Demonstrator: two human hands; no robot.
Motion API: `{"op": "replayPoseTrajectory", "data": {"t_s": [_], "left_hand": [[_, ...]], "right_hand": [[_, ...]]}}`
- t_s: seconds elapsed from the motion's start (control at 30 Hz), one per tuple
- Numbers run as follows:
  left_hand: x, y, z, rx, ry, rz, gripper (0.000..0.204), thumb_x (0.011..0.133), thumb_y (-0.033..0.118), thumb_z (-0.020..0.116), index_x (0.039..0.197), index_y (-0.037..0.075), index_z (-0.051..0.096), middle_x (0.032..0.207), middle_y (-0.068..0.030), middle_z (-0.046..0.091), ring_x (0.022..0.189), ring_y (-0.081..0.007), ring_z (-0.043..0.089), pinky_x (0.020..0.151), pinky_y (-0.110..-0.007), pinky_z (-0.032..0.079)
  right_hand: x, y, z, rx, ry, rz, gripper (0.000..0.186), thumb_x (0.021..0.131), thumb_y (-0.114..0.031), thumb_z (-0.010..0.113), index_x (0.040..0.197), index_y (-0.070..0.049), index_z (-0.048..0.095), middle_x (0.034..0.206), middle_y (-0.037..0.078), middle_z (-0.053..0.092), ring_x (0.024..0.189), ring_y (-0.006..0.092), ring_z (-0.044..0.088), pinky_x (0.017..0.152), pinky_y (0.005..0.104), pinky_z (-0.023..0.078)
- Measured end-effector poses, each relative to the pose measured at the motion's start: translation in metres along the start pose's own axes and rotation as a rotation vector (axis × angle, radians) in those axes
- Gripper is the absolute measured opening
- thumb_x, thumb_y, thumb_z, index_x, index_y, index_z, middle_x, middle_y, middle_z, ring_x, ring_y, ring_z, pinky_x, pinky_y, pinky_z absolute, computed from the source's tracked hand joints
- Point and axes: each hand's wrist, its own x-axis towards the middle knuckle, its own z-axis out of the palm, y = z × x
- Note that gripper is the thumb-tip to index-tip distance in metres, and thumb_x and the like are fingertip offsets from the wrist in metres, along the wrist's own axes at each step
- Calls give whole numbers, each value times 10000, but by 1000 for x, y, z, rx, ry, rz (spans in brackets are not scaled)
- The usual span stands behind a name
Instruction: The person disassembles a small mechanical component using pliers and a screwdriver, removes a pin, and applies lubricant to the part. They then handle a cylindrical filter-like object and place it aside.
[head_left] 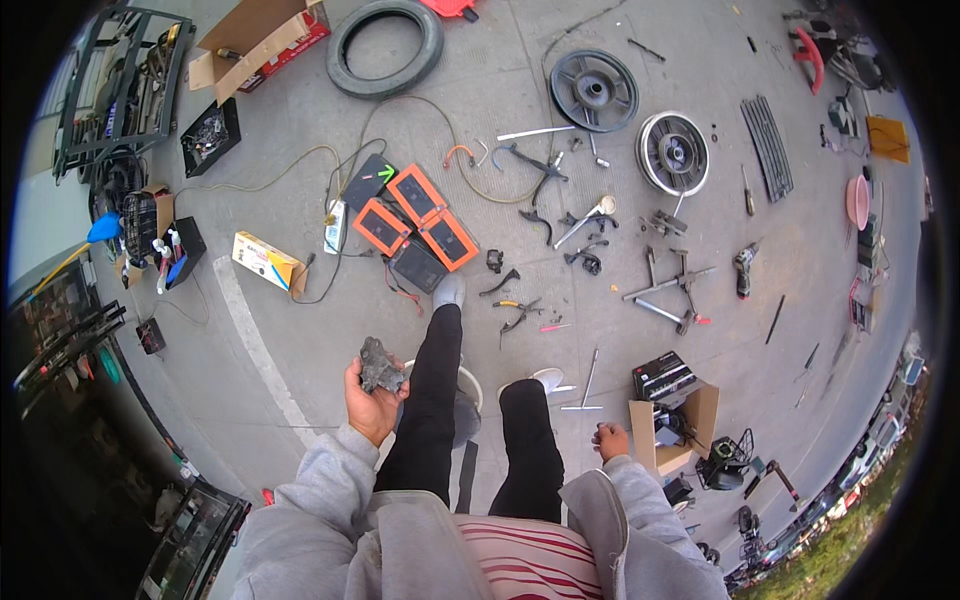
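"Where's the grimy grey metal part (pixel 381 367)?"

"Well left of the open cardboard box (pixel 643 438), in the left hand (pixel 372 408), cupped palm-up around it, probably to bear its weight and leave its top visible."

"And the right hand (pixel 610 440)?"

"Apart, just left of the box, loosely curled; I can't tell whether it hides anything. The power drill (pixel 743 268) lies beyond the box, perhaps for reach."

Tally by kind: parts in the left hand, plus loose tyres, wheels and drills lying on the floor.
Dark grey part in the left hand: 1
Tyre: 1
Wheels, black and silver: 2
Drill: 1
Total: 5
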Motion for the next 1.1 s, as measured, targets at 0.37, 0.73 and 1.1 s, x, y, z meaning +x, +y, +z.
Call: {"op": "replayPoseTrajectory", "data": {"t_s": [0.37, 0.73, 1.1], "left_hand": [[-190, 238, -2, -383, 96, 475, 507, 925, 521, 351, 1023, 72, 566, 853, -82, 618, 646, -238, 569, 576, -338, 427], [-260, 338, 99, -682, 90, 795, 507, 899, 560, 374, 1009, 98, 552, 850, -72, 593, 664, -253, 544, 581, -338, 406], [-263, 378, 101, -926, 331, 1039, 504, 899, 540, 385, 974, 74, 562, 836, -86, 597, 626, -250, 532, 571, -345, 402]], "right_hand": [[-144, -205, -79, -344, 34, -367, 246, 880, -195, 585, 999, 12, 645, 767, 126, 665, 688, 230, 665, 592, 366, 541], [-149, -515, -62, -547, 144, -773, 255, 839, -175, 602, 964, 42, 651, 755, 168, 673, 692, 266, 675, 618, 386, 549], [-155, -787, 73, -622, 28, -937, 246, 847, -150, 592, 1020, 9, 668, 786, 155, 691, 653, 265, 670, 557, 407, 548]]}}
